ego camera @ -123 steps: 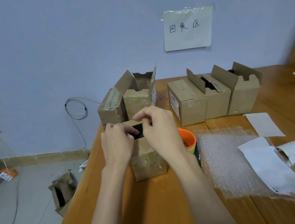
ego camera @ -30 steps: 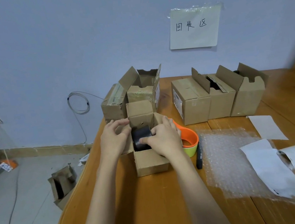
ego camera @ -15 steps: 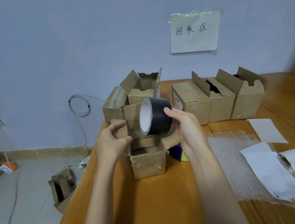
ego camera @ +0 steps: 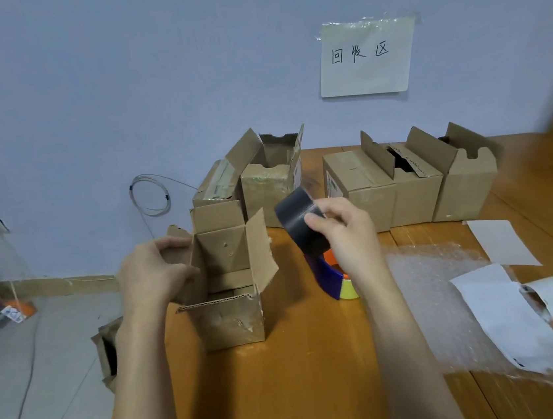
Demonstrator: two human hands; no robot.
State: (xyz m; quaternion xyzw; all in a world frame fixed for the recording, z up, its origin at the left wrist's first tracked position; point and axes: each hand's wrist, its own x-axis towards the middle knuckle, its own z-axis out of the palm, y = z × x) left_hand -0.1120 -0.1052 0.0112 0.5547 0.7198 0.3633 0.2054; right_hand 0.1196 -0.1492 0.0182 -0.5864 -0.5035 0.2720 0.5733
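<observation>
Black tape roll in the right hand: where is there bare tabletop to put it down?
Bare wood of the table lies near its front edge, in front of the open box and left of the bubble wrap. Crowded: the boxes along the back, the coloured roll beside the open box, papers on the wrap.

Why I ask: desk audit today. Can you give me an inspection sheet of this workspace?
Surface: wooden table, against the wall.
Job's things: open box upright, flaps up; black tape roll in the air beside it.
Clutter: bubble wrap, papers, coloured roll, more boxes at the back.
Grips: left hand holds the open box's flap; right hand holds the black tape roll.
Cables: coiled cable on the wall.
Surroundings: paper sign on the wall; torn box on the floor.
</observation>
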